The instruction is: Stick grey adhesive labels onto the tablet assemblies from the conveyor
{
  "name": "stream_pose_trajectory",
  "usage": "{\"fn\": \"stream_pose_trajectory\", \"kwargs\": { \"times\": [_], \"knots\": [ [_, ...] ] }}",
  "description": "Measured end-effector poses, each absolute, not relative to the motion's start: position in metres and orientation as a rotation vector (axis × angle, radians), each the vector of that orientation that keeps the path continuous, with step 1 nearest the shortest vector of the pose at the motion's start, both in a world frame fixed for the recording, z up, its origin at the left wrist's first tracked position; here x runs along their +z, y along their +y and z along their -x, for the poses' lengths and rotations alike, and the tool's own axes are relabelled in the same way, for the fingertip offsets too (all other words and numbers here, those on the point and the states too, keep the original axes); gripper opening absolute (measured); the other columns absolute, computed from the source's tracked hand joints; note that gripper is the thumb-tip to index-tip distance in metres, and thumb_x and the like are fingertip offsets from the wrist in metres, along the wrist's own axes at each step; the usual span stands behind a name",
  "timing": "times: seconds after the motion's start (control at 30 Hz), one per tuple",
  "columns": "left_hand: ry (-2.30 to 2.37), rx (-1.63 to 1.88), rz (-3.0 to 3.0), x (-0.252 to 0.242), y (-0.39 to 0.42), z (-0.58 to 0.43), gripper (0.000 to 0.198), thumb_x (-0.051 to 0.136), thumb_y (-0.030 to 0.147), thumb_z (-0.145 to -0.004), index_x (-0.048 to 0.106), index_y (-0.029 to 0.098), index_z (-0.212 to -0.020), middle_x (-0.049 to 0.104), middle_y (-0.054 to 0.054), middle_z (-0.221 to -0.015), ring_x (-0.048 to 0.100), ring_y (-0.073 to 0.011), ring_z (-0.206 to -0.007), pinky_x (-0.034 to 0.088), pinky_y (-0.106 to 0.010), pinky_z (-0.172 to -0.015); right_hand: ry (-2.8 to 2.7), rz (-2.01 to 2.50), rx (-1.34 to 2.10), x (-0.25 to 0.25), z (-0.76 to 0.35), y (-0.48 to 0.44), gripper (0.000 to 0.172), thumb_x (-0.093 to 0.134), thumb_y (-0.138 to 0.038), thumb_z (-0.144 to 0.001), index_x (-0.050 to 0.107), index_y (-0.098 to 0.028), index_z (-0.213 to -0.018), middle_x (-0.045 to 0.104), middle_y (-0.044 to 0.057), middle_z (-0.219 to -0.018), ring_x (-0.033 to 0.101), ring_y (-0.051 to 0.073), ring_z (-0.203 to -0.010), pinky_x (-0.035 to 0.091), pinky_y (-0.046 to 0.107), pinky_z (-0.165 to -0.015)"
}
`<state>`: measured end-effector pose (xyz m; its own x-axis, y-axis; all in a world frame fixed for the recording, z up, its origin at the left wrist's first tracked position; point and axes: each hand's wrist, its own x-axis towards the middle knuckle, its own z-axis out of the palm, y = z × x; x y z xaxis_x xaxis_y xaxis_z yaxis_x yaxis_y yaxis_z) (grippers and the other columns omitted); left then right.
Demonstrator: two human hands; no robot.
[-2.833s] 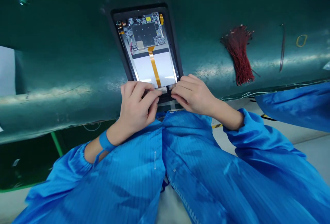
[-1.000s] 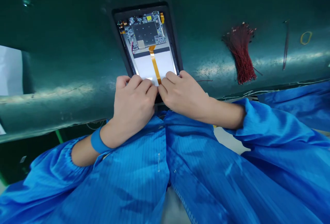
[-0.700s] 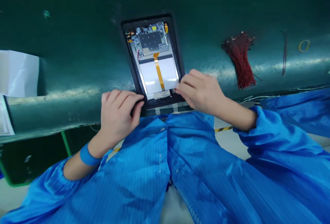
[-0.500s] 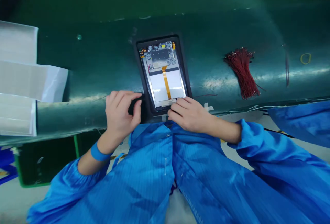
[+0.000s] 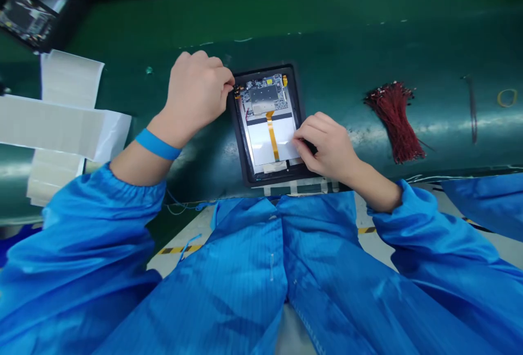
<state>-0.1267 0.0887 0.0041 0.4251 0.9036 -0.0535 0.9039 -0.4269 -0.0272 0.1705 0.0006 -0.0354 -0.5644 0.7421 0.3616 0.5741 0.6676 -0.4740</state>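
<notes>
An opened tablet (image 5: 261, 150) lies face down in a black frame, showing its circuit board (image 5: 263, 97), silver-white battery area and an orange flex cable (image 5: 273, 136). At its upper left corner, my left hand (image 5: 201, 91) has its fingertips pinched together beside small orange-and-black connectors. Whatever sits between those fingertips is too small to make out. My right hand (image 5: 324, 147) rests at the tablet's lower right edge, thumb and forefinger closed toward each other. Its fingers cover part of that edge, so what they pinch is hidden.
A bundle of dark red wires (image 5: 395, 121) lies to the right, with a thin wire strand (image 5: 473, 110) and a yellow rubber band (image 5: 507, 97) beyond it. Pale flat sheets (image 5: 53, 126) overlap on the left. Another opened tablet (image 5: 38, 4) sits at the upper left.
My left hand has moved up from the tablet's lower left side to its upper left corner. My right hand has shifted from the bottom edge up along the right side.
</notes>
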Motion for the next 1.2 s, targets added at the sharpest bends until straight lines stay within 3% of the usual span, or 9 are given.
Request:
{"fn": "stream_pose_trajectory", "kwargs": {
  "times": [0.13, 0.37, 0.53, 0.73, 0.87, 0.97, 1.07, 1.13, 1.2],
  "knots": [
    [1.582, -0.351, -2.747, 0.018, 0.093, 0.118, 0.046, 0.040, 0.030, -0.111, 0.078, 0.006, -0.110, 0.072, -0.010, -0.105, 0.061, -0.0273, -0.122, 0.048, -0.052, -0.101, -2.312, 1.017, 0.470, -0.038, -0.175, -0.002, 0.020, 0.051, -0.024, -0.103, 0.065, -0.020, -0.089, 0.065, 0.007, -0.087, 0.050, 0.022, -0.082, 0.041, 0.038, -0.076],
    [1.464, -0.408, -2.860, 0.021, 0.089, 0.111, 0.054, 0.022, 0.019, -0.109, 0.070, -0.006, -0.110, 0.067, -0.012, -0.106, 0.062, -0.0323, -0.123, 0.048, -0.053, -0.099, -2.279, 1.018, 0.501, -0.040, -0.181, -0.002, 0.018, 0.051, -0.025, -0.103, 0.063, -0.022, -0.090, 0.063, 0.006, -0.087, 0.051, 0.022, -0.084, 0.041, 0.038, -0.078],
    [1.512, -0.328, -2.926, 0.005, 0.096, 0.117, 0.040, 0.036, 0.018, -0.104, 0.073, 0.002, -0.104, 0.068, -0.018, -0.097, 0.064, -0.0334, -0.112, 0.049, -0.059, -0.093, -2.258, 1.025, 0.493, -0.044, -0.186, -0.004, 0.014, 0.054, -0.025, -0.102, 0.062, -0.023, -0.091, 0.061, 0.005, -0.087, 0.052, 0.022, -0.084, 0.041, 0.039, -0.077],
    [1.538, -0.410, -2.854, -0.004, 0.101, 0.115, 0.046, 0.030, 0.021, -0.105, 0.070, 0.002, -0.113, 0.066, -0.023, -0.105, 0.056, -0.0381, -0.114, 0.043, -0.063, -0.096, -2.244, 1.022, 0.471, -0.046, -0.186, -0.004, 0.012, 0.055, -0.025, -0.102, 0.062, -0.024, -0.092, 0.062, 0.005, -0.087, 0.054, 0.022, -0.084, 0.043, 0.039, -0.076],
    [1.625, -0.274, -2.784, -0.007, 0.104, 0.120, 0.030, 0.046, 0.022, -0.099, 0.071, 0.006, -0.108, 0.066, -0.017, -0.102, 0.057, -0.0318, -0.108, 0.046, -0.058, -0.098, -2.242, 1.009, 0.444, -0.043, -0.184, -0.005, 0.013, 0.054, -0.025, -0.102, 0.061, -0.023, -0.091, 0.061, 0.004, -0.086, 0.053, 0.021, -0.081, 0.043, 0.038, -0.074],
    [1.813, 0.107, -2.570, -0.012, 0.105, 0.140, 0.019, 0.055, 0.021, -0.097, 0.069, 0.009, -0.102, 0.067, -0.011, -0.097, 0.053, -0.0192, -0.088, 0.050, -0.043, -0.088, -2.251, 0.998, 0.432, -0.039, -0.184, -0.008, 0.014, 0.055, -0.024, -0.102, 0.062, -0.023, -0.090, 0.063, 0.005, -0.085, 0.054, 0.021, -0.080, 0.043, 0.038, -0.074],
    [1.997, 0.459, -2.298, -0.015, 0.099, 0.166, 0.028, 0.057, 0.033, -0.104, 0.066, 0.006, -0.104, 0.064, -0.008, -0.093, 0.044, -0.0113, -0.074, 0.048, -0.033, -0.077, -2.269, 1.010, 0.455, -0.038, -0.184, -0.012, 0.013, 0.056, -0.022, -0.100, 0.063, -0.022, -0.089, 0.065, 0.006, -0.085, 0.054, 0.021, -0.080, 0.044, 0.038, -0.074],
    [2.013, 0.442, -2.306, -0.016, 0.093, 0.175, 0.044, 0.058, 0.047, -0.107, 0.066, 0.004, -0.103, 0.062, -0.009, -0.094, 0.047, -0.0129, -0.080, 0.050, -0.038, -0.086, -2.278, 1.004, 0.477, -0.039, -0.183, -0.014, 0.014, 0.056, -0.022, -0.100, 0.064, -0.022, -0.089, 0.066, 0.006, -0.085, 0.054, 0.021, -0.080, 0.045, 0.037, -0.073],
    [1.907, 0.312, -2.428, -0.014, 0.087, 0.173, 0.053, 0.055, 0.056, -0.107, 0.068, 0.005, -0.102, 0.063, -0.010, -0.100, 0.054, -0.0200, -0.096, 0.048, -0.049, -0.100, -2.287, 0.983, 0.486, -0.041, -0.178, -0.014, 0.015, 0.055, -0.022, -0.101, 0.065, -0.021, -0.089, 0.067, 0.006, -0.085, 0.055, 0.022, -0.080, 0.045, 0.037, -0.072]
  ]
}}
